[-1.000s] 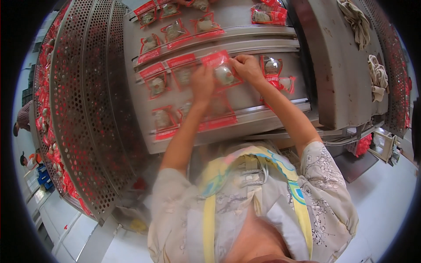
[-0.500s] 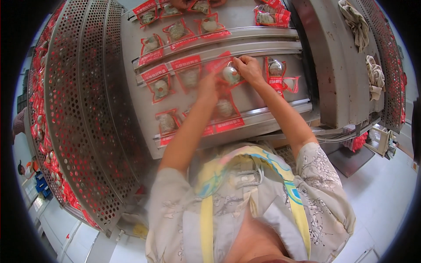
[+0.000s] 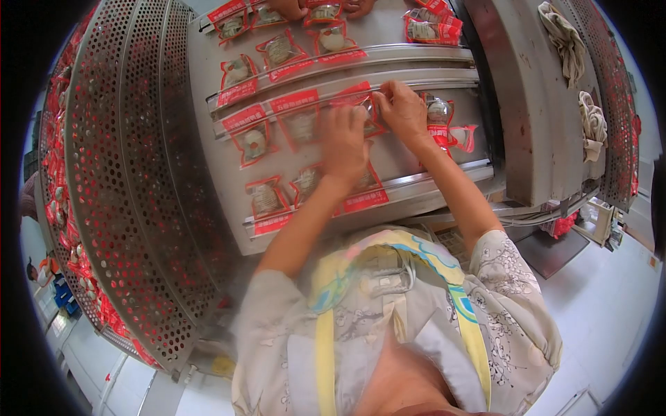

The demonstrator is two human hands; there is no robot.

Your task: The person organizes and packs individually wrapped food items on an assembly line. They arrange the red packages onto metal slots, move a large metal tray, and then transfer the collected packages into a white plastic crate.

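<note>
My left hand (image 3: 345, 142) and my right hand (image 3: 402, 111) meet over a red-edged clear food packet (image 3: 361, 100) on a steel conveyor tray (image 3: 208, 159). Both hands pinch this packet near a raised metal rail (image 3: 333, 80). Similar red packets lie in rows around it: one (image 3: 300, 121) just left of my left hand, one (image 3: 251, 139) farther left, and one (image 3: 267, 197) in the nearer row. More packets (image 3: 440, 114) lie to the right of my right hand.
A curved perforated steel guard (image 3: 118, 173) with red packets behind it runs along the left. A grey machine cover (image 3: 534, 104) with rags (image 3: 565, 41) stands right. Another person's hands (image 3: 291, 7) work at the far top edge. White floor lies lower right.
The packets and rails have slid toward the far end of the tray relative to my view. Both hands stay on the same packet, drawn closer together.
</note>
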